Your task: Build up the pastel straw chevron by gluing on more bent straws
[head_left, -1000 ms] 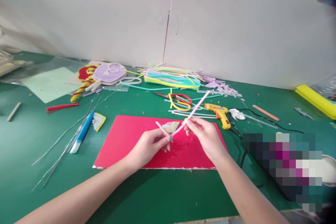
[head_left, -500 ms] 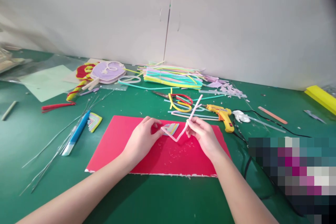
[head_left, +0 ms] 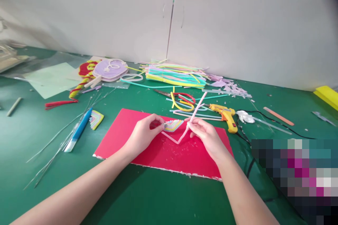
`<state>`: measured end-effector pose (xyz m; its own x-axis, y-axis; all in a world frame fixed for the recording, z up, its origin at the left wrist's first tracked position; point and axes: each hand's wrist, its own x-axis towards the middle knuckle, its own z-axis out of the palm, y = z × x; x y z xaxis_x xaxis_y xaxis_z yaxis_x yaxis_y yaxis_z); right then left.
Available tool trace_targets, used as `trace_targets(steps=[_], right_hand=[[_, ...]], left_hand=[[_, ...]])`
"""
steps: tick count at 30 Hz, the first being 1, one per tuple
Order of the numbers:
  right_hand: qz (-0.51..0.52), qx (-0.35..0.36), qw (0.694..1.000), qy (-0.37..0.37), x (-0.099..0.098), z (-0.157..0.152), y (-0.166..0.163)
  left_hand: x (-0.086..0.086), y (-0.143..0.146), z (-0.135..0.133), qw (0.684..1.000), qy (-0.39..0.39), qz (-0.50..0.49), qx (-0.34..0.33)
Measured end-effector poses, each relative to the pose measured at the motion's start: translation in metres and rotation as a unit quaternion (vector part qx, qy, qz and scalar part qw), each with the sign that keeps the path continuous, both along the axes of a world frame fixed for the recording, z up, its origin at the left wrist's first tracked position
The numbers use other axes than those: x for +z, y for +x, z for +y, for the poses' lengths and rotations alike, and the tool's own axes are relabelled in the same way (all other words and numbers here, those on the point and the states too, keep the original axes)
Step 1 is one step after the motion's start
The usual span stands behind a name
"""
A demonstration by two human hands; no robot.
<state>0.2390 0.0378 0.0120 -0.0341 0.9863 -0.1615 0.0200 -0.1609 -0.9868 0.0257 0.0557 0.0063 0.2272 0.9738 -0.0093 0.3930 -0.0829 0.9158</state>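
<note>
My right hand pinches a pale pink pipe cleaner bent into a V, its long end sticking up past the fingers. My left hand is closed at the fingertips on the left end of a small fan-shaped piece of pastel striped pipe cleaners. The V's short end reaches close under my left thumb; whether it touches is unclear. Beneath both hands lies a red board with a frayed white front edge and small bits of fluff on it.
Behind the board are scissors, loose pipe cleaners and a yellow glue gun with a black cord. A pipe-cleaner bundle lies by the wall. At left are a blue utility knife, thin wires and another striped fan piece.
The red board has turned slightly clockwise. My left fingers now close on the striped piece, which shows more fully above the V. My right hand keeps its pinch on the pink pipe cleaner.
</note>
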Motion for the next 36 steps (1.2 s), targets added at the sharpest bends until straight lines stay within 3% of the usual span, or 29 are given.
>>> trace_targets(steps=[3,9,18,36], right_hand=[[0.020,0.000,1.000,-0.013,0.001,-0.002,-0.003],[0.021,-0.013,0.999,-0.027,0.001,-0.005,-0.012],[-0.012,-0.020,1.000,-0.013,-0.002,-0.006,-0.010],[0.066,-0.017,0.996,-0.064,0.003,-0.007,-0.015]], left_hand=[[-0.001,-0.002,0.002,0.996,-0.049,-0.070,0.006],[0.001,-0.003,-0.001,0.992,-0.097,-0.071,-0.039],[0.002,-0.004,-0.003,0.990,-0.114,-0.055,-0.065],[0.004,-0.006,-0.004,0.992,-0.091,-0.040,-0.073]])
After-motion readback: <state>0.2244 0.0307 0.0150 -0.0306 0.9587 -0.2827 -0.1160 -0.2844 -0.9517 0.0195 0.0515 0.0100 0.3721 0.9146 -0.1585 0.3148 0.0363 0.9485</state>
